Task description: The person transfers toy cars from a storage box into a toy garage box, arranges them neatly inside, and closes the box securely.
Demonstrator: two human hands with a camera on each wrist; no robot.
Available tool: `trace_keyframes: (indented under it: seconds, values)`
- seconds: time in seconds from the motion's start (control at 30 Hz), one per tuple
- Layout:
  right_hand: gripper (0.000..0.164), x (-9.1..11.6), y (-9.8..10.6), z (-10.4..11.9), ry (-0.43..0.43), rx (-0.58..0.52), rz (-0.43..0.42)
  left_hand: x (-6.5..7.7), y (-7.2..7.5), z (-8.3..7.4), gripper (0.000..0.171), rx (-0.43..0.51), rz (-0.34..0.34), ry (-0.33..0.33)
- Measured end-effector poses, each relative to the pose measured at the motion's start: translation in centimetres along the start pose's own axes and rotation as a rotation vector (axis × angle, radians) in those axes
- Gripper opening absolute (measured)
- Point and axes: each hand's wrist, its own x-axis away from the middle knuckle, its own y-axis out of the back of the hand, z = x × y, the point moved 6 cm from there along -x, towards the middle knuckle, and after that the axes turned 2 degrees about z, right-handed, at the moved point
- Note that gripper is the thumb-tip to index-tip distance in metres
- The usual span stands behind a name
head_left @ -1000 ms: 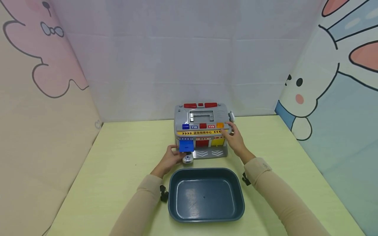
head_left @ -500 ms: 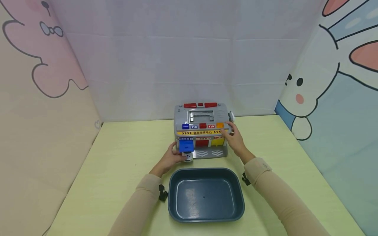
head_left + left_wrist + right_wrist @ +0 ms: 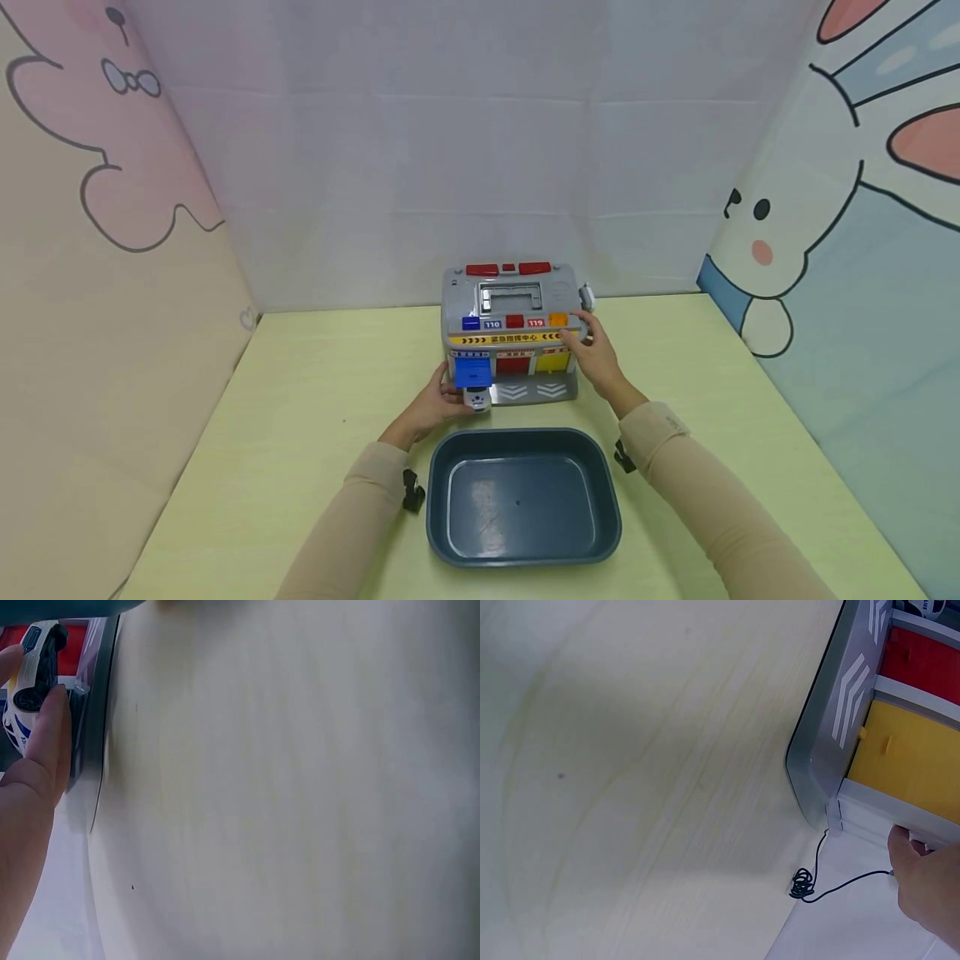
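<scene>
A grey toy emergency station (image 3: 510,337) with blue, red and yellow garage doors stands at the table's back. Its blue door (image 3: 473,372) is tilted outward; the red (image 3: 513,364) and yellow (image 3: 552,361) ones are down. Under the blue door sits a small white toy police car (image 3: 477,400), its rear hidden in the head view. My left hand (image 3: 433,406) pinches the car (image 3: 36,667) between thumb and fingers in the left wrist view. At the station's right end, my right hand (image 3: 598,357) grips the upper front corner, thumb in front and fingers on top.
A dark blue plastic tray (image 3: 517,553) lies close in front of the station, between the forearms. A thin black coiled cord (image 3: 802,883) lies beside the station's right end. A white cloth wall (image 3: 390,192) rises behind the table.
My left hand has shifted slightly up and toward the station, and the toy car has gone a little farther under the blue door. My right hand stays in place.
</scene>
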Motion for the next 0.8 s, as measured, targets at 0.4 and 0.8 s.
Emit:
trace_keyframes:
  seconds: [0.4,0.8]
  values:
    - [0.057,-0.19,0.03,-0.21,-0.015,0.001,0.012,-0.13,0.19,-0.03,0.104,-0.025,-0.023,-0.001]
    - [0.055,-0.20,0.05,-0.20,0.003,-0.011,0.003,-0.43,0.62,0.04,0.093,-0.061,-0.104,-0.004]
